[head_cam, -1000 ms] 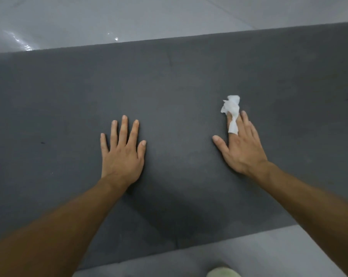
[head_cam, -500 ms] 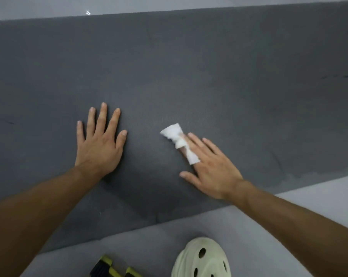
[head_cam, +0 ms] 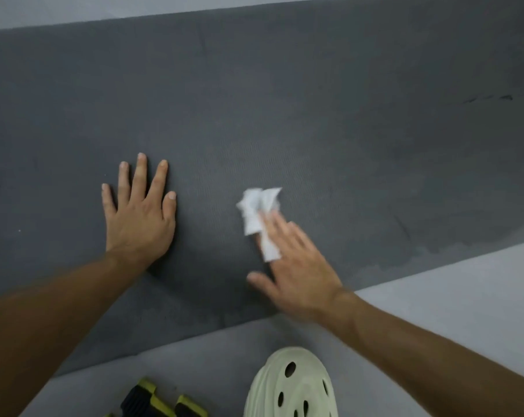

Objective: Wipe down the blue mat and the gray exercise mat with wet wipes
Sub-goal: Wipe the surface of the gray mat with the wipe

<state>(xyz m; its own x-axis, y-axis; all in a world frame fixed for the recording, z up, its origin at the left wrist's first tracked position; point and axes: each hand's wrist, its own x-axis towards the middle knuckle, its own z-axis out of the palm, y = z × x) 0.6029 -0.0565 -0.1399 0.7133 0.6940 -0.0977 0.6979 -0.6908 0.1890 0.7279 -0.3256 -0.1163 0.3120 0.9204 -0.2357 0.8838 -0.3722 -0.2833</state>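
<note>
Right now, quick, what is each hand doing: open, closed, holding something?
Left hand: open, flat on the gray mat.
Right hand: open, straight fingers pressing the white wipe onto the mat.

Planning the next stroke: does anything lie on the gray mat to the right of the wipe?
Nothing visible does. Right of the wet wipe pressed by the right hand, the gray mat shows only dark scuffs; the left hand presses flat on its other side.

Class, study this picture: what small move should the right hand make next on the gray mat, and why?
Probably sweep the wipe rightward: the right hand presses it flat on the gray mat, the left hand braces, and dark marks show far right.
</note>
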